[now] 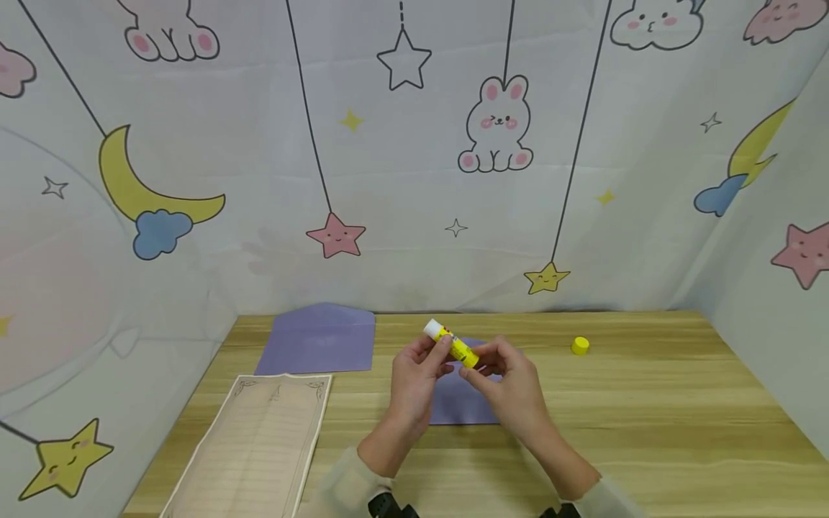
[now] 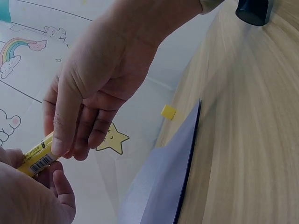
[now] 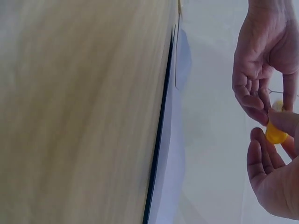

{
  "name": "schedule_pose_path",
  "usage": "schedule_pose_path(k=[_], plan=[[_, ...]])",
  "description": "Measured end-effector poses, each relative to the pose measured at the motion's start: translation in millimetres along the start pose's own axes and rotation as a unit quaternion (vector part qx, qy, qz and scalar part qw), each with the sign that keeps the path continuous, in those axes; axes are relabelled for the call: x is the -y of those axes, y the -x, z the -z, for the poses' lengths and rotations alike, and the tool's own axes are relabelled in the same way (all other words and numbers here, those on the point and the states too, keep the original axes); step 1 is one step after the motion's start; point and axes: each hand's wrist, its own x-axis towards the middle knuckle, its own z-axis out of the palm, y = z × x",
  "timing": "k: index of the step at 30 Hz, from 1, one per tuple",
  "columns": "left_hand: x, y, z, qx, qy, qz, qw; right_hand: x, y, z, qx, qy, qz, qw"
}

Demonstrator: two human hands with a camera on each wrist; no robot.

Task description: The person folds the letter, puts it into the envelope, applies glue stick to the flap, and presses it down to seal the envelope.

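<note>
A yellow glue stick (image 1: pixel 458 350) with a white upper end is held tilted above the table, between both hands. My left hand (image 1: pixel 411 385) grips its upper part between thumb and fingers. With thumb and fingertips, my right hand (image 1: pixel 518 392) pinches the lower yellow end. Both hands appear around the tube in the left wrist view, where a barcode shows on the glue stick (image 2: pixel 39 156). Beneath them lies a purple envelope (image 1: pixel 461 404), partly hidden by the hands. The loose yellow cap (image 1: pixel 580 346) stands on the table to the right.
Another purple envelope (image 1: pixel 320 342) lies at the table's back left, flap toward the wall. In front of it is a sheet of lined paper (image 1: pixel 259 439) with an ornate border. A printed cloth (image 1: pixel 414 180) hangs behind the wooden table (image 1: pixel 648 432).
</note>
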Motion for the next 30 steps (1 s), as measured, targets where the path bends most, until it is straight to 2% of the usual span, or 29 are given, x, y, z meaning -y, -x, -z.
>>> schedule_pose_path(k=[9, 15, 19, 24, 30], plan=[[-3.8, -1.0, 2.9, -0.007, -0.023, -0.020, 0.9995, 1.6, -3.6, 3.6, 0.051, 0.001, 0.006, 0.9987], [-5.3, -2.3, 1.9, -0.011, -0.015, -0.027, 0.9995, 4.2, -5.7, 12.0, 0.045, 0.033, -0.005, 0.9984], [-6.7, -1.7, 2.4, -0.018, -0.040, -0.032, 0.9985, 5.2, -11.9, 25.2, 0.037, 0.054, -0.016, 0.9977], [-9.8, -1.8, 6.6, -0.026, -0.086, -0.050, 0.9947, 3.0, -24.0, 48.0, 0.048, 0.104, -0.024, 0.9932], [-12.6, -2.2, 13.0, -0.005, -0.129, -0.065, 0.9895, -8.6, -35.3, 78.0, 0.070, 0.202, -0.014, 0.9768]])
